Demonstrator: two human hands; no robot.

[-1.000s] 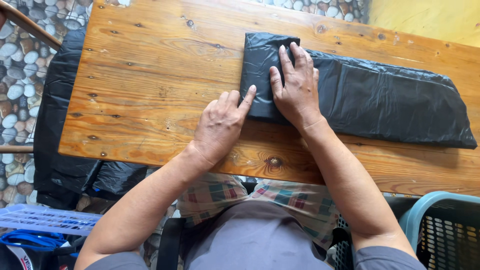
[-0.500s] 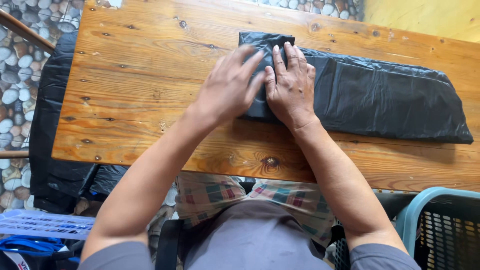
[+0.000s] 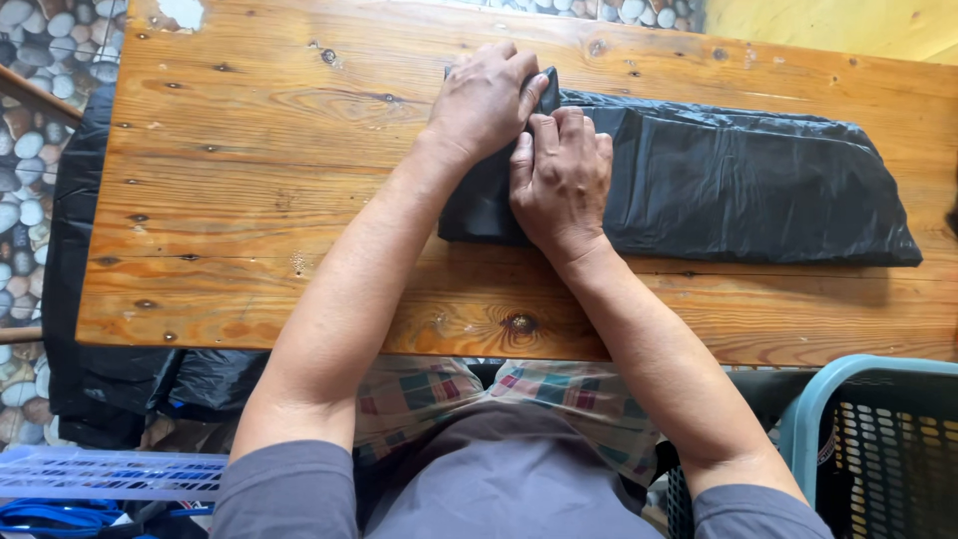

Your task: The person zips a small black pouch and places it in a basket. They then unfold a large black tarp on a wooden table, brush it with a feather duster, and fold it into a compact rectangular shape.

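Observation:
A long, flat-folded black plastic bag [image 3: 738,190] lies across the wooden table [image 3: 249,200]. Both hands are at its left end. My left hand [image 3: 484,100] covers the far left corner, its fingers curled over the bag's edge. Just beside it, my right hand [image 3: 561,180] rests on the bag with bent fingers pinching the plastic, and the fingertips of the two hands touch. The left end of the bag looks slightly lifted under the hands. Most of that end is hidden by them.
More black plastic [image 3: 80,299] hangs off the table's left side. A teal plastic basket [image 3: 878,439] stands at the bottom right, and a pale slatted crate [image 3: 100,474] at the bottom left. Pebble flooring [image 3: 40,60] shows to the left.
My left hand moved from the bare wood up onto the bag's far left corner. My right hand's flat fingers curled and now pinch the plastic.

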